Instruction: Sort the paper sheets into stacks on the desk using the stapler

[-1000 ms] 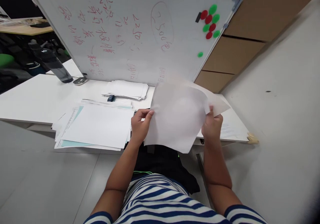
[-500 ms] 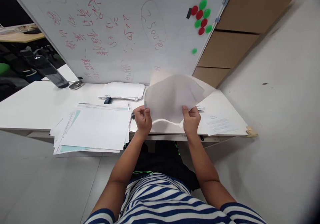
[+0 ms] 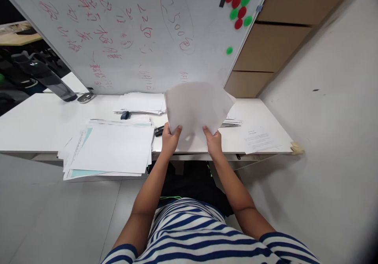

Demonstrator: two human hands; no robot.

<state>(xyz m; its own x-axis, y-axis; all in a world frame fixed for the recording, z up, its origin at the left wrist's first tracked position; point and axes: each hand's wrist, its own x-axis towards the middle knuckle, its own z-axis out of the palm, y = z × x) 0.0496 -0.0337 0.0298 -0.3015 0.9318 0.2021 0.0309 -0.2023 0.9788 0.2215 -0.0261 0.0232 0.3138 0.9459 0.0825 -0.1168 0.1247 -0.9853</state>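
Observation:
Upright above the white desk (image 3: 189, 151), the sheets of paper (image 3: 196, 104) are held between my two hands. My left hand (image 3: 170, 140) pinches their lower left edge, with the thumb on the near face. At the lower right edge my right hand (image 3: 214, 141) grips them the same way. How many sheets there are I cannot tell. Beside my left hand lies a black stapler-like object (image 3: 158, 131), partly hidden. A stack of papers (image 3: 232, 122) shows behind the held paper, near my right hand.
A large paper pile (image 3: 113, 148) overhangs the desk's front edge. Behind it are another paper stack (image 3: 141, 102), a small dark clip-like object (image 3: 125, 115), a mouse (image 3: 86, 97) and a bottle (image 3: 49, 77). A whiteboard (image 3: 124, 71) stands behind; a printed sheet (image 3: 260, 141) lies right.
My hands have come closer together, the right one moving left. The paper, earlier curled and spread out to the right, now stands straighter and more even. The view has shifted slightly.

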